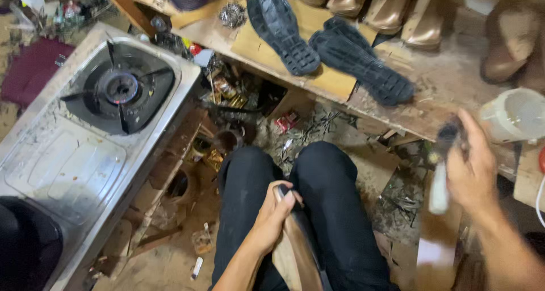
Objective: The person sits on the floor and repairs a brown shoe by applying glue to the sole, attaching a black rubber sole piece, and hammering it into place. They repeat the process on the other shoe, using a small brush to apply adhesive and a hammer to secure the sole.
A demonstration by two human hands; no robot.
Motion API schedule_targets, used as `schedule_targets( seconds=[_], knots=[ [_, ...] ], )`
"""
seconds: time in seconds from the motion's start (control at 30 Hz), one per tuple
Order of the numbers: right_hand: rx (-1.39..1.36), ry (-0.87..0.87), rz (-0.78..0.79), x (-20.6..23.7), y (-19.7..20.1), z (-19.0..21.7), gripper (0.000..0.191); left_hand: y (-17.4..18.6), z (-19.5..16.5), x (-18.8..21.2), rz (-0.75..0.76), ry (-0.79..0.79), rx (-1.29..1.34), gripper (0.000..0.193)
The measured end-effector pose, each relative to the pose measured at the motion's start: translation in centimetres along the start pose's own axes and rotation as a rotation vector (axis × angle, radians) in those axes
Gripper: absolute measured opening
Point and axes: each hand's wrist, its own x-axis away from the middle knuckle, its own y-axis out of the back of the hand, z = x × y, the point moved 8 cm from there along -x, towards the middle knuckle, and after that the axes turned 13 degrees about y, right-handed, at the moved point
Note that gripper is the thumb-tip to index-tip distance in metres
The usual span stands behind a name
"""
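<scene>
At far left sits a single-burner gas stove (pixel 116 89) on a steel top, unlit and not in use. Your left hand (pixel 272 217) is closed around a brown shoe upper on its last (pixel 295 251), steadying it upright between your knees (dark trousers, seated low). On the wooden bench (pixel 443 81) above lie two black rubber soles (pixel 329 47), tread up, well apart from the shoe. Your right hand (pixel 471 172) is clamped on a white-handled brush (pixel 440 177), raised just beside a white plastic tub (pixel 514 115); the bristle end is blurred. Judgement: the coating step is in hand, brush loaded or loading. The next move calls for bringing the brush across to the held shoe without drips.
</scene>
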Motion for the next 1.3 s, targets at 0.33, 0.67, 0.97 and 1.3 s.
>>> schedule_targets(
  seconds=[0.33,0.67,0.97,1.3],
  knots=[
    [-0.667,-0.322,0.461,16.0,-13.9,2.7,0.054,-1.0,1.0,-3.6,0.112,0.171,0.205,0.049],
    [-0.34,-0.485,0.502,18.1,-18.4,0.3,0.037,-0.4,0.1,-5.5,0.032,0.136,-0.02,0.041],
    [-0.503,-0.199,0.42,14.3,-18.6,2.0,0.03,-0.4,-0.6,-5.5,0.065,0.088,-0.124,0.044],
    [-0.643,-0.702,0.346,14.9,-19.2,-1.8,0.036,-0.8,-1.8,-4.8,0.114,0.17,-0.242,0.094]
  ],
)
